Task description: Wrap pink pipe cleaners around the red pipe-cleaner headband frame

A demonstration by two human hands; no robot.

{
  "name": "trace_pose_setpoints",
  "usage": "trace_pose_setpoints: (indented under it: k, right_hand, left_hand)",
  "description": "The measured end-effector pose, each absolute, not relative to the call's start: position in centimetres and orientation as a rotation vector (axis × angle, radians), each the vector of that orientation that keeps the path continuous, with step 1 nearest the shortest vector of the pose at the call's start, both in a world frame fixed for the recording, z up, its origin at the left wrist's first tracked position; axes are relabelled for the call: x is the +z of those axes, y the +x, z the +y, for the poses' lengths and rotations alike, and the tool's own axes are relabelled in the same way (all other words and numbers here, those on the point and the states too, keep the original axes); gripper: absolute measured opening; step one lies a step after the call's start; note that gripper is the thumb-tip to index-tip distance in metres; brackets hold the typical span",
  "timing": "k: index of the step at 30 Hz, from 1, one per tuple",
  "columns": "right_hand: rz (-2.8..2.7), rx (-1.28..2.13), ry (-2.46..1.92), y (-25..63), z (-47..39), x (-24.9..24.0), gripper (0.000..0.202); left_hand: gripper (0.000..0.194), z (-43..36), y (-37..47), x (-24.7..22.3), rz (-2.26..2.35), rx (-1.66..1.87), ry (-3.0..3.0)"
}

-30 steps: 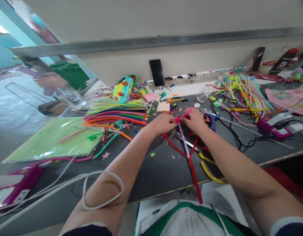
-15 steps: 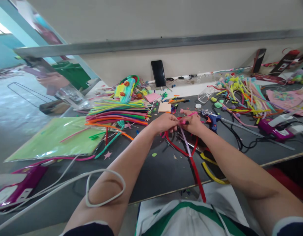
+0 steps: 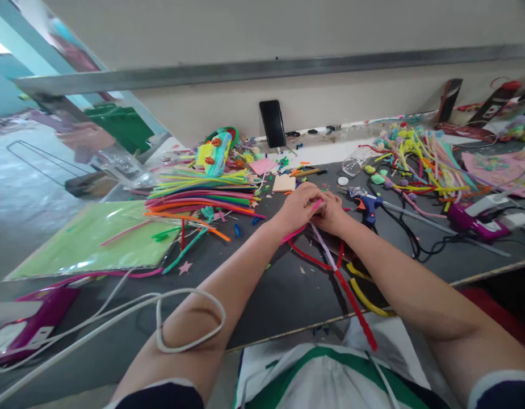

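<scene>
My left hand (image 3: 300, 205) and my right hand (image 3: 331, 212) meet over the middle of the table, fingers closed and pressed together. Between them they grip pink pipe cleaners (image 3: 294, 233); a pink end pokes out above my left fingers. A lilac pipe cleaner (image 3: 324, 245) runs down from the fingers toward me. It joins red pipe cleaners (image 3: 356, 311), twisted into a thick stem that hangs past the table edge, with red loops spreading on both sides. The fingertips hide where the strands meet.
Bundled pipe cleaners (image 3: 202, 196) lie at left beside a green sheet in plastic (image 3: 87, 238). A blue glue gun (image 3: 368, 207) and yellow-handled tool (image 3: 368, 298) lie near my right arm. A phone (image 3: 272, 124) leans on the wall. A white cable (image 3: 189, 292) crosses my left forearm.
My hands have drawn closer together, the left overlapping the right. A pink strand now sticks out below my left hand. The red stem's lower end has swung to the right.
</scene>
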State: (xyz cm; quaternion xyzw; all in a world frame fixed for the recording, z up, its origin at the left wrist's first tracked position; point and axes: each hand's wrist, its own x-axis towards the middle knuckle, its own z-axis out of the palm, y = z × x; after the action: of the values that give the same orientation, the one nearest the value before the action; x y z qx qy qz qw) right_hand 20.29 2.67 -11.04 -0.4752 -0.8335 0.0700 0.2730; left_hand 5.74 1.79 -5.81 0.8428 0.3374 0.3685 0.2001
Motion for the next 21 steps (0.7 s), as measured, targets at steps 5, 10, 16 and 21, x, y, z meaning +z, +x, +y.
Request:
trace_pose_setpoints:
  k: [5, 10, 16, 21]
  right_hand:
    - [-2.234, 0.234, -1.141, 20.8, 2.9, -10.8, 0.011]
    - [-2.094, 0.322, -0.956, 20.7, 3.4, -10.9, 0.004]
    - [-1.949, 0.359, -1.133, 20.7, 2.9, -10.5, 0.007]
    - [-1.904, 0.362, -1.372, 20.6, 2.6, -9.9, 0.008]
  left_hand:
    - [0.026, 3.2, 4.4, -6.8, 0.874, 1.153, 1.645]
    - [0.023, 3.8, 3.1, -7.8, 0.784, 1.232, 1.11]
    - [0.026, 3.7, 2.8, -8.2, 0.812, 1.211, 1.121]
    - [0.024, 3.8, 3.0, -8.5, 0.803, 1.206, 1.257]
